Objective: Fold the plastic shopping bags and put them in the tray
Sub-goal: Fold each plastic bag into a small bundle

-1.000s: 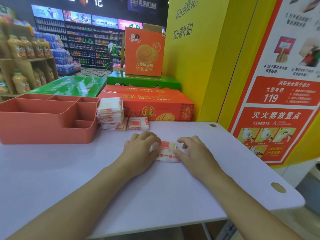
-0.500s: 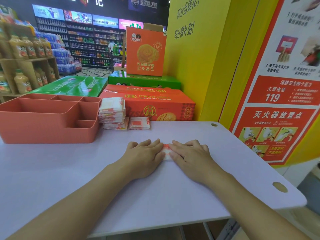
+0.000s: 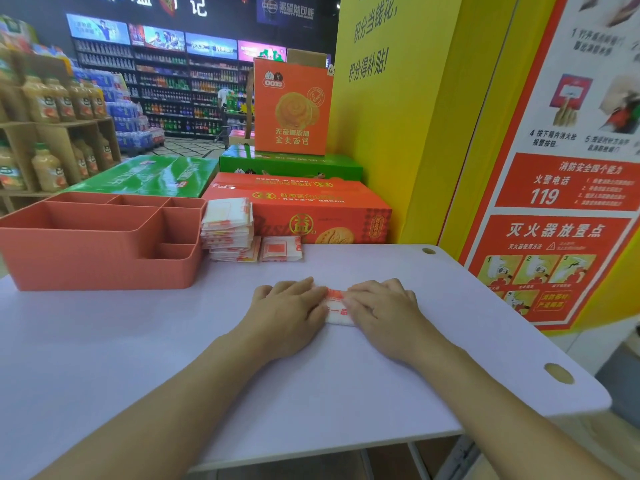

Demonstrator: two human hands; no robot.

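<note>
Two hands of yours lie flat on the pale tabletop [image 3: 138, 358], and I go from left to right. At the far left stands the tray [image 3: 104, 268], salmon-coloured, with several compartments; no bag shows in the compartments you can see into. Just beside its right wall is a stack of folded bags [image 3: 227, 228], white with red print, and one single folded bag [image 3: 281, 249] lies on the tabletop next to the stack. Nearer to you, your left hand [image 3: 287, 311] presses palm down on the left part of a small folded bag [image 3: 335, 306]. Your right hand [image 3: 382, 311] presses on its right part. The fingers of both hands are stretched out and flat, not curled around anything. Only a narrow strip of the bag shows between them.
</note>
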